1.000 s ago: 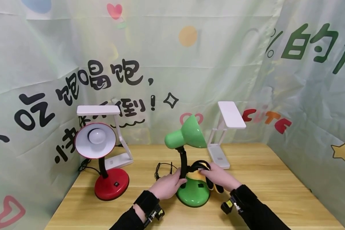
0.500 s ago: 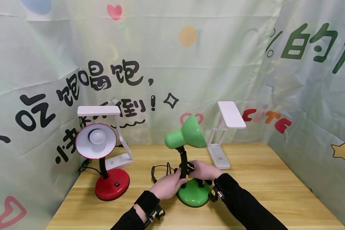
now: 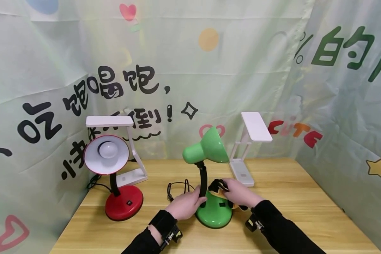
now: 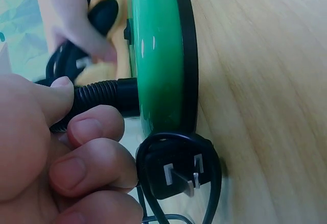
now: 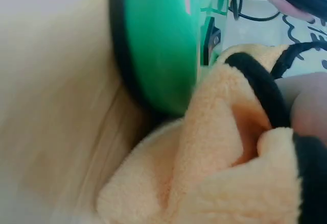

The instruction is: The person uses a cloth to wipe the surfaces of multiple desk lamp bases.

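Note:
A green desk lamp (image 3: 214,213) stands upright on the table, its head facing right. My left hand (image 3: 184,205) grips the lamp's black flexible neck (image 3: 203,180) low down; the left wrist view shows thumb and fingers (image 4: 92,127) around the ribbed neck (image 4: 97,94). Behind and right of the base, my right hand (image 3: 241,192) pinches an orange cloth with black trim (image 3: 218,187). In the right wrist view the folded cloth (image 5: 204,147) lies against the green base (image 5: 158,45). A black plug (image 4: 173,168) with its cord is beside the base in the left wrist view.
At the left stand a red lamp (image 3: 124,203) and a white folding lamp (image 3: 132,177) behind it. Another white lamp (image 3: 242,173) stands behind my right hand. A black cord (image 3: 177,184) lies behind my left hand. Printed fabric (image 3: 184,42) hangs around the table (image 3: 304,208).
My right hand moved left to the lamp's neck with the cloth, then back right. The left hand keeps its grip on the neck, and the lamp has stayed in place.

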`<move>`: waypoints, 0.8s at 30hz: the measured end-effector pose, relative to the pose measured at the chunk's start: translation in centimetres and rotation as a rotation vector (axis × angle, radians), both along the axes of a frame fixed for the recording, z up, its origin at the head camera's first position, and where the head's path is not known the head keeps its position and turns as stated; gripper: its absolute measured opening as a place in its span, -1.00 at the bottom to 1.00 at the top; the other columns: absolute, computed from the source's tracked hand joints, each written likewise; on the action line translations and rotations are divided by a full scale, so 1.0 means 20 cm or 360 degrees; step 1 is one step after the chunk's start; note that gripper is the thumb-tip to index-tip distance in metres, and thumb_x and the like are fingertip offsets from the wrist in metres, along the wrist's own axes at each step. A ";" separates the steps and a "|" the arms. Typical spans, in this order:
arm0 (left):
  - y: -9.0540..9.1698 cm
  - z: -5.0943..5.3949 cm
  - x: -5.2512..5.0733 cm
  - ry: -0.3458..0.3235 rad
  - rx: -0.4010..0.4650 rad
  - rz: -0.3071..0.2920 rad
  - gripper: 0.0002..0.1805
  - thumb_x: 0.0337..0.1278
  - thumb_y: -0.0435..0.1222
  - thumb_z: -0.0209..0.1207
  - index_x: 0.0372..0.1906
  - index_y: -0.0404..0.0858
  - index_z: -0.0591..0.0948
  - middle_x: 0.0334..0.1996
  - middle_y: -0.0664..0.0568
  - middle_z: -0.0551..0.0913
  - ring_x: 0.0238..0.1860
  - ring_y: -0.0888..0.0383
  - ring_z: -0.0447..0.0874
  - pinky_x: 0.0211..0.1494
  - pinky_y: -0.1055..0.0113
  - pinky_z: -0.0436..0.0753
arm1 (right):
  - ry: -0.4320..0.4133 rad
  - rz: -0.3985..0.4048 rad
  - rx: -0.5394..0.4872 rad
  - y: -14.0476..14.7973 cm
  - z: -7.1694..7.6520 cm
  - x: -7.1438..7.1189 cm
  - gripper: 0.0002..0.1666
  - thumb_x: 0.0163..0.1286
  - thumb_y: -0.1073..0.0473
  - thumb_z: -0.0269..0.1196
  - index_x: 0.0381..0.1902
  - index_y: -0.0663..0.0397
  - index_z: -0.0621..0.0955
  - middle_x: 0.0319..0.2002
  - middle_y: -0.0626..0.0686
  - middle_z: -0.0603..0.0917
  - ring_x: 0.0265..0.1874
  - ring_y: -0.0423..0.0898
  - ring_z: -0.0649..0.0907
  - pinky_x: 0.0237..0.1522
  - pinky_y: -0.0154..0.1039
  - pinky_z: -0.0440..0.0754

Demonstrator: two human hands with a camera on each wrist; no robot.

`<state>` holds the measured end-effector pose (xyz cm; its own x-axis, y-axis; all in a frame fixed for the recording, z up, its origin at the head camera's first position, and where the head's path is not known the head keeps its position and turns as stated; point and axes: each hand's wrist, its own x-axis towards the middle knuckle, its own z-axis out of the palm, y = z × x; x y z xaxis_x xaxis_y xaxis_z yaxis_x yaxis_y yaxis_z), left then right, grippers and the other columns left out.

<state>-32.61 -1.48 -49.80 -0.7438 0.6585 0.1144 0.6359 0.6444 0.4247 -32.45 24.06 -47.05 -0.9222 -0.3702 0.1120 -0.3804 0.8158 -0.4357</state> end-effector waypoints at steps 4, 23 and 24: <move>0.00 -0.01 0.00 0.0006 -0.0038 0.0032 -0.33 0.60 0.13 -0.24 0.49 -0.24 0.26 -0.35 0.17 0.65 -0.27 0.28 0.70 -0.17 0.29 0.64 | -0.0026 0.0054 0.0055 0.08 0.03 0.10 -0.78 0.35 0.32 0.27 -0.06 0.08 0.58 -0.30 -0.03 0.66 -0.35 -0.21 0.60 -0.31 -0.21 0.59; 0.00 -0.02 0.00 -0.0006 -0.0027 0.0037 -0.32 0.60 0.15 -0.24 0.49 -0.24 0.26 -0.27 0.06 0.72 -0.24 0.20 0.76 -0.22 0.28 0.65 | 0.0245 0.0558 0.0785 -0.13 0.11 0.53 -0.60 0.02 0.36 0.45 -0.22 -0.18 0.65 -0.34 -0.24 0.60 -0.34 -0.30 0.60 -0.29 -0.27 0.65; 0.00 -0.01 0.00 -0.0007 -0.0018 0.0033 -0.34 0.60 0.14 -0.24 0.47 -0.22 0.28 -0.34 0.10 0.69 -0.29 0.24 0.74 -0.27 0.31 0.62 | 0.0278 0.0573 0.0807 -0.15 0.11 0.54 -0.63 0.04 0.34 0.46 -0.24 -0.18 0.65 -0.37 -0.24 0.58 -0.37 -0.31 0.57 -0.33 -0.29 0.63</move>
